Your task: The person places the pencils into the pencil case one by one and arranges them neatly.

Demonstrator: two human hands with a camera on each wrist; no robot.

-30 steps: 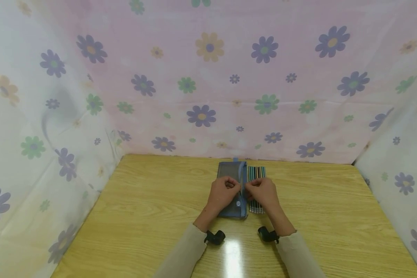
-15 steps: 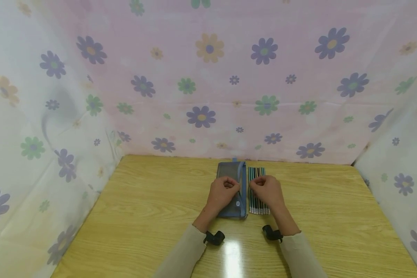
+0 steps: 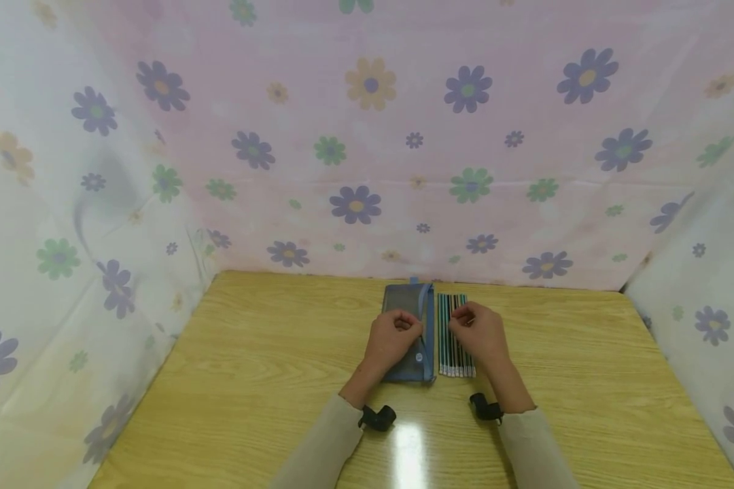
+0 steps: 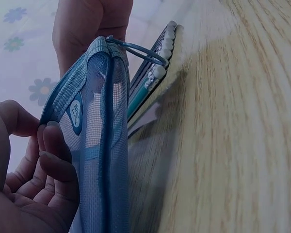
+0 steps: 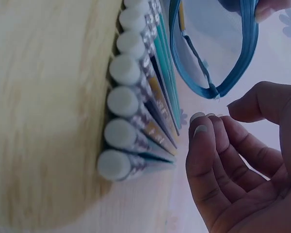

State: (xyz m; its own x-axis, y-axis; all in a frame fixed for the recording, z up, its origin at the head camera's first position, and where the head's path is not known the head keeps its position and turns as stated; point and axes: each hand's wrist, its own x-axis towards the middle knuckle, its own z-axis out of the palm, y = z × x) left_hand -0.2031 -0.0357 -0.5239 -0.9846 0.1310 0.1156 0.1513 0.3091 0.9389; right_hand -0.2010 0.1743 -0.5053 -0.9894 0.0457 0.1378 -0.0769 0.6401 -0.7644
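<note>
A blue mesh zipper pouch (image 3: 402, 297) lies on the table in the head view. My left hand (image 3: 393, 337) pinches the edge of its opening between thumb and fingertips, lifting that side. In the right wrist view the pouch's mouth (image 5: 250, 39) gapes. To the right of the pouch lies a row of several pencils (image 3: 446, 350), their white erasers (image 5: 123, 102) toward me. Over the row's right side is my right hand (image 3: 482, 334), fingers bent and thumb held apart from them in the right wrist view, with nothing between.
The wood-grain table (image 3: 269, 353) ends at the back against a flowered cloth (image 3: 306, 210), which also hangs at both sides. A black wrist camera (image 3: 379, 418) is strapped near each sleeve cuff.
My right hand has moved right, from beside the pouch's opening to over the pencils, uncovering more of them. My left hand keeps its place on the pouch.
</note>
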